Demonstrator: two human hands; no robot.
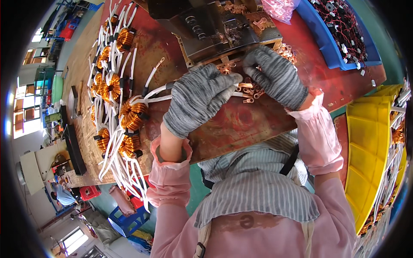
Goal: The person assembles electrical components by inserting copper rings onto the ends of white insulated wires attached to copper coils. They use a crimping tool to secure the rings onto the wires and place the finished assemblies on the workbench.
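Note:
My left hand point(198, 98), in a grey knit glove, is closed around the white-sleeved lead point(160, 99) of a copper-wound ring coil point(133, 114). The lead's end pokes out past my fingers toward a small pile of copper cable lugs point(249, 91). Another lead of that coil, tipped with a copper lug point(161, 61), points up and away. My right hand point(275, 76), gloved alike, hovers over the right side of the pile with fingers curled together; what they hold, if anything, is hidden. Just beyond both hands stands a dark, oily metal machine point(223, 36).
Several more coils point(110, 87) with white leads lie in a row on the left of the worn red tabletop point(232, 129). At the back right stands a blue bin point(327, 56) of red wires, beside a pink plastic bag point(279, 9). A yellow crate point(365, 142) of coils sits right.

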